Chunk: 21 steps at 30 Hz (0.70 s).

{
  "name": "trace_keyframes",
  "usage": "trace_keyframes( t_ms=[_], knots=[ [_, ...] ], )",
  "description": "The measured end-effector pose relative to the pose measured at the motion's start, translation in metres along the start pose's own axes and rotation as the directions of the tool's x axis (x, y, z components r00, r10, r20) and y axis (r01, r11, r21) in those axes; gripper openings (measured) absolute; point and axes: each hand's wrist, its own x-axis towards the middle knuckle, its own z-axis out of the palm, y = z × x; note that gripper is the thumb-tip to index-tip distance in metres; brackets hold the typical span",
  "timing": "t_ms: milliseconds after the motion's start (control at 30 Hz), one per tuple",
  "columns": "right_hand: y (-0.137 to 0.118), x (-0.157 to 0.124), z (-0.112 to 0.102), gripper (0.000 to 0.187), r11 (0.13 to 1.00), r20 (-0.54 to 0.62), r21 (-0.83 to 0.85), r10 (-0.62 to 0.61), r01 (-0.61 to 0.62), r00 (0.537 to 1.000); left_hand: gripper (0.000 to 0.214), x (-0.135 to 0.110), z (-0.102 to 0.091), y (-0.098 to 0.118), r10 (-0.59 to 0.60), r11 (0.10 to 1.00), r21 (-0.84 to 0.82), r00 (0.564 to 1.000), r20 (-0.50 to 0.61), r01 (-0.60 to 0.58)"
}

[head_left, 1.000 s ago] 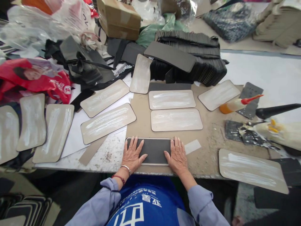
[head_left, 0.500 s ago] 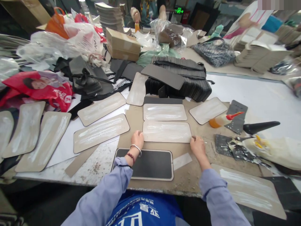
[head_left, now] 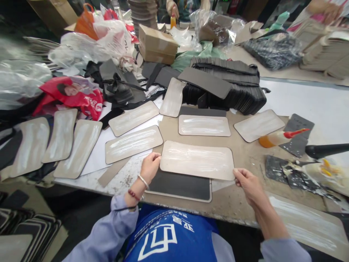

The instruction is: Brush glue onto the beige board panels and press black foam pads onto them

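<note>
My left hand (head_left: 149, 166) and my right hand (head_left: 247, 182) grip the two short ends of a tan glue-smeared board (head_left: 197, 160) and hold it lifted above the table. Under it lies a black panel with a pale rim (head_left: 181, 186), partly covered by the raised board. Both hands are closed on the board's edges. More glue-coated boards lie flat nearby, one (head_left: 204, 125) just behind and another (head_left: 133, 143) to the left.
A stack of black panels (head_left: 231, 85) stands behind. An orange glue bottle with red nozzle (head_left: 280, 136) and a black-handled tool (head_left: 324, 150) lie at the right. Bags, boxes and black scraps crowd the far left. Another person's hands (head_left: 173, 7) work at the far side.
My hands left the black panel, reached to the glued board behind it, took its ends and lifted it toward me over the black panel.
</note>
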Motion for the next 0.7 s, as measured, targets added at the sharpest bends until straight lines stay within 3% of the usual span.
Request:
trace_keyframes(
  t_ms=[100, 167, 300, 433, 500, 600, 700],
  knots=[
    [0.016, -0.046, 0.020, 0.038, 0.989, 0.039, -0.142, -0.033, 0.038, 0.999, 0.024, -0.031, -0.037, -0.028, -0.034, 0.999, 0.038, 0.999, 0.012, 0.033],
    [0.031, -0.067, 0.037, 0.038, 0.962, 0.019, -0.249, -0.112, 0.113, 0.994, 0.026, -0.043, -0.049, -0.049, -0.059, 0.995, 0.085, 0.998, 0.010, 0.058],
    [0.064, -0.087, 0.057, 0.037, 0.855, -0.036, -0.426, -0.343, 0.296, 0.939, 0.025, -0.047, -0.053, -0.074, -0.020, 0.986, 0.168, 1.000, -0.009, 0.021],
    [0.069, -0.071, 0.050, 0.037, 0.693, 0.029, -0.614, -0.458, 0.378, 0.888, 0.023, -0.042, -0.051, -0.080, 0.055, 0.972, 0.232, 0.998, -0.023, -0.049],
    [0.047, -0.045, 0.045, 0.039, 0.651, 0.016, -0.674, -0.460, 0.349, 0.888, 0.024, -0.041, -0.052, -0.082, 0.084, 0.969, 0.236, 0.996, -0.043, -0.072],
    [-0.014, 0.017, 0.042, 0.039, 0.638, -0.005, -0.688, -0.480, 0.345, 0.877, 0.029, -0.044, -0.055, -0.083, 0.089, 0.970, 0.233, 0.990, -0.113, -0.060],
    [-0.090, 0.093, 0.044, 0.036, 0.587, -0.028, -0.674, -0.628, 0.449, 0.778, 0.036, -0.052, -0.061, -0.085, -0.029, 0.969, 0.235, 0.985, -0.168, 0.069]
  ],
)
